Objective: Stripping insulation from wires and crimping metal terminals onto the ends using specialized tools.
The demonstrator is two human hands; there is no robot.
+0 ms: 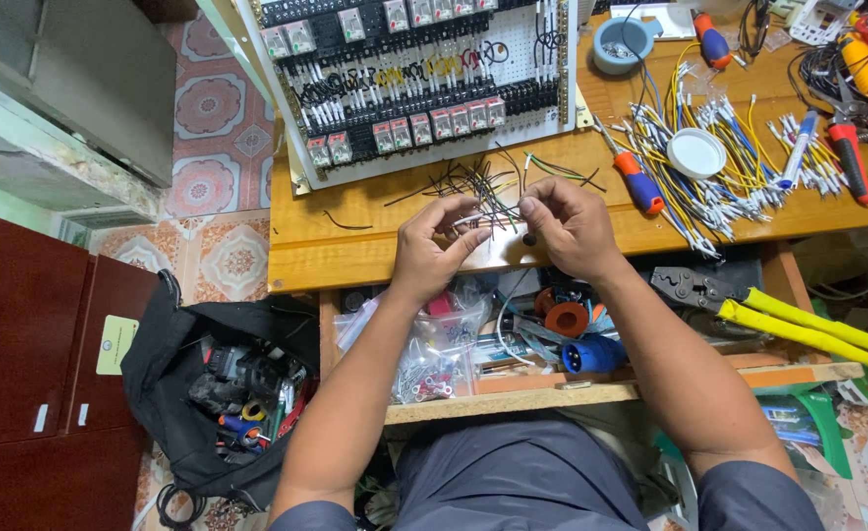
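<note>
Head view shows the left hand (432, 246) and right hand (567, 228) raised close together over the wooden worktop (355, 246), fingers pinched narrow on a thin dark wire (493, 221) stretched between them, just below a loose heap of similar wires (473, 182). Clear plastic bags (434, 359) of small parts sit on the shelf under the worktop, and a pale rounded label (116, 344) marks the dark red cabinet at left

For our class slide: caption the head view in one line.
Both hands pinch a thin wire beside a relay panel.
</note>
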